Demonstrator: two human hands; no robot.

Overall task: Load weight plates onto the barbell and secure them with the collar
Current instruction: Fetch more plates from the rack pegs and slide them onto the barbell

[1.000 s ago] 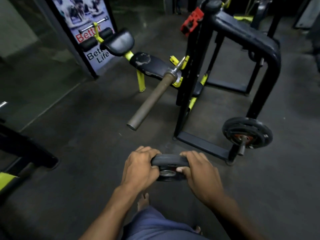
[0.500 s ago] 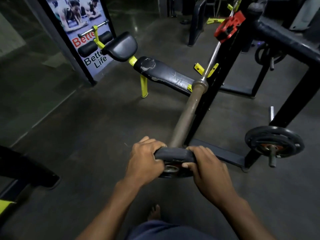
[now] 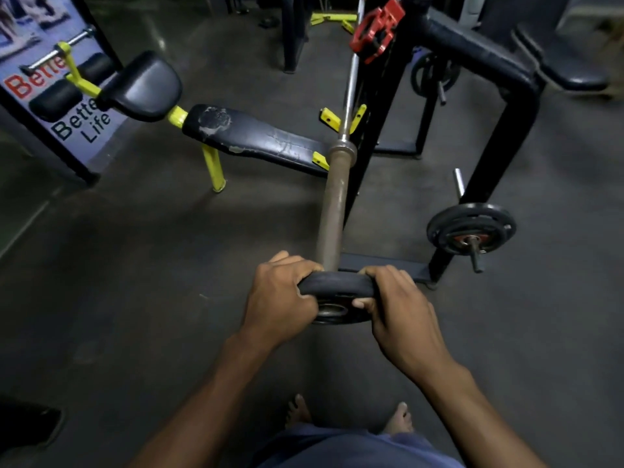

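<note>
- At far left a poster (image 3: 50, 96) with the words "Better Life" stands behind black roller pads (image 3: 57, 99) on a yellow frame.
- A black padded bench (image 3: 256, 138), its cover scuffed, runs rightward on yellow legs to the rack.
- The left hand (image 3: 280, 298) wraps the left rim of a small black weight plate (image 3: 337, 288), fingers curled over the top edge; its grip is closed tight on the plate.
- The weight plate is held on edge between both hands, at the near end of the barbell sleeve (image 3: 334, 211). Whether the sleeve tip has entered the hole cannot be told.
- The barbell (image 3: 351, 79) rests on the black rack (image 3: 506, 106), its thin silver shaft running away from the camera.
- A red collar (image 3: 376, 30) hangs near the top of the rack upright, well apart from the plate.
- The right hand (image 3: 401, 309) clamps the plate's right rim, thumb pressed on the near face.
- At right a larger black plate (image 3: 471, 228) sits on a storage peg of the rack.
- Below, two bare feet (image 3: 299, 410) stand on the dark floor (image 3: 135, 265).
</note>
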